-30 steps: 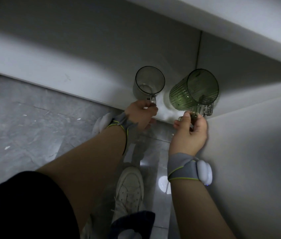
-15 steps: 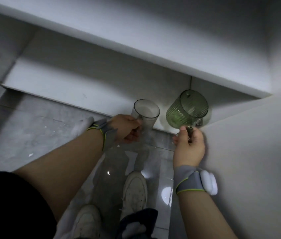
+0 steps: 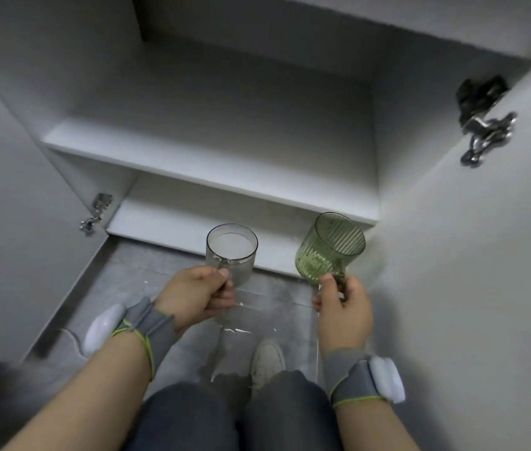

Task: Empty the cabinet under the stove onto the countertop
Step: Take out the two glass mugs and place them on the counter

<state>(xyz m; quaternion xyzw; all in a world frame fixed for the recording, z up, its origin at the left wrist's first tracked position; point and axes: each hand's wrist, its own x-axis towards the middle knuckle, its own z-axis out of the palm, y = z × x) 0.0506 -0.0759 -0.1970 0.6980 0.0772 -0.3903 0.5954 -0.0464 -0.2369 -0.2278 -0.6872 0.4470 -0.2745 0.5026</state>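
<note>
1. Before the open cabinet (image 3: 208, 177), low over the grey floor (image 3: 120, 288): mugs, two, both held in the air in front of the bottom board and well apart from each other
2. Clear mug (image 3: 231, 252), one: in the left hand (image 3: 192, 296), fingers curled round its handle with the thumb pressed on top; the body stood forward of and above the knuckles, long axis near upright, mouth tipped toward the camera
3. Green ribbed mug (image 3: 329, 252), one: in the right hand (image 3: 343, 307), handle pinched between thumb and curled fingers; how many fingers passed through the handle could not be told, as the thumb hid it. The body lay forward of and above the fingertips, its axis leaning up and to the right
4. Hands, two: about level, neither plainly nearer the cabinet
5. Countertop: not in view; judged to lie overhead, so the coming move called for raising both mugs by their handles, mouths kept up
6. Fittings: metal hinges, two, left hinge (image 3: 96, 213) and right hinge (image 3: 485, 125); shelf boards, two; white shoe (image 3: 267, 359), one
</note>
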